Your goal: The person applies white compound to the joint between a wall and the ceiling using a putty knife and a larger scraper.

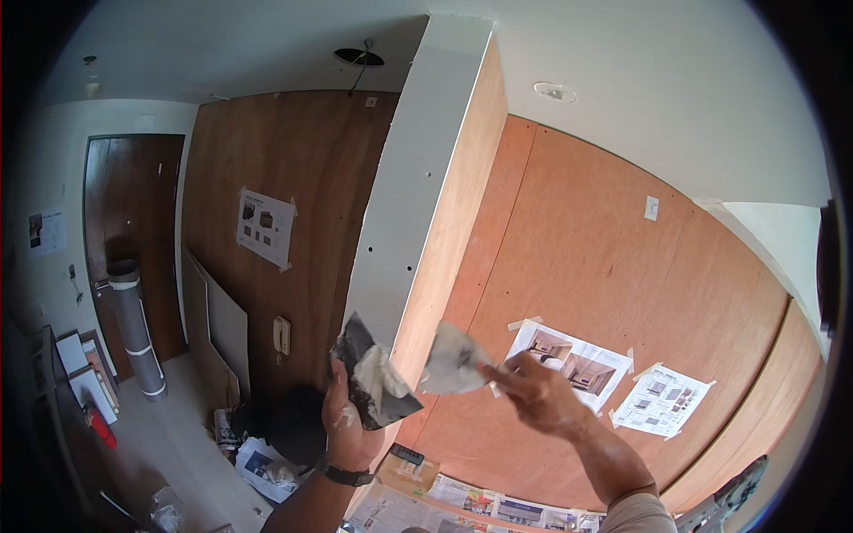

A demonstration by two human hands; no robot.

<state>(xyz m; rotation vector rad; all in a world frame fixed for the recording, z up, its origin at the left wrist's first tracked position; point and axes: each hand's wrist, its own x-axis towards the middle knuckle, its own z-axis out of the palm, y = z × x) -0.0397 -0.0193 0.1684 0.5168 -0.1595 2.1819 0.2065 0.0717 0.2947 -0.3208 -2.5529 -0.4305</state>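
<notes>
A grey roll stands before the brown door, near leaning boards.

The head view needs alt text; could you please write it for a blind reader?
The left hand holds a dark plate bearing pale paste; the right hand holds a scraper. Beyond are a column and wood panels with taped sheets.

From the head, one fisheye faces the wooden wall beyond nearby hands

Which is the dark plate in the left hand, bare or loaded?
Loaded: a pale paste-like lump lies on the dark plate, which the left hand holds.
</notes>
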